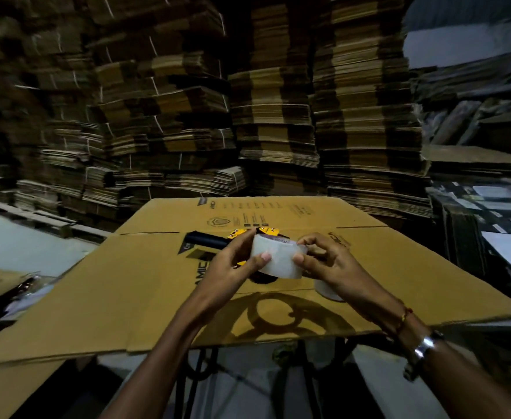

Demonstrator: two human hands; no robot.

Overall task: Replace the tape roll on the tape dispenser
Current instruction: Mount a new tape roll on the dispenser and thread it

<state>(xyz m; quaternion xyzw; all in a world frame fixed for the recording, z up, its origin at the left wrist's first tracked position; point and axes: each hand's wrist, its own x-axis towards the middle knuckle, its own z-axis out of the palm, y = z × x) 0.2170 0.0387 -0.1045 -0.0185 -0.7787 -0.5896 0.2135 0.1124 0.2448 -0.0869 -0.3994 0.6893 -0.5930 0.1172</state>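
Note:
A clear tape roll (278, 257) is held up between both hands above the flat cardboard sheet (145, 285). My left hand (236, 261) grips its left side, thumb on the front face. My right hand (329, 261) grips its right side, thumb pressed on the roll's edge. Behind the hands lies the tape dispenser (208, 240), with a black handle pointing left and a yellow frame partly hidden by the roll. A second pale roll (326, 290) lies on the cardboard under my right wrist, mostly hidden.
The cardboard sheet rests on a dark metal stand (193, 373). Tall stacks of flattened cartons (278, 116) fill the background. More cardboard and a dark object (15, 294) lie at the left. Shelves with papers (496, 225) stand at the right.

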